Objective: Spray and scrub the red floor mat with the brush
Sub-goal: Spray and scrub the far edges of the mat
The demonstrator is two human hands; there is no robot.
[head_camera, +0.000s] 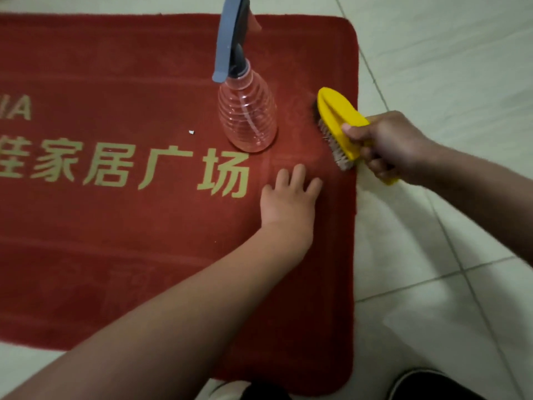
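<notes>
The red floor mat (115,255) with gold characters covers most of the view on a tiled floor. A clear spray bottle (246,114) with a grey trigger head stands upright on the mat near its right end. My right hand (395,145) grips the rear of a yellow scrub brush (339,125), whose bristles meet the mat close to the right edge. My left hand (288,194) lies flat on the mat with fingers spread, just below the bottle and left of the brush.
Pale floor tiles (447,67) surround the mat on the right and far side. A small white scrap (191,132) lies on the mat left of the bottle. Dark shoes (427,385) show at the bottom edge.
</notes>
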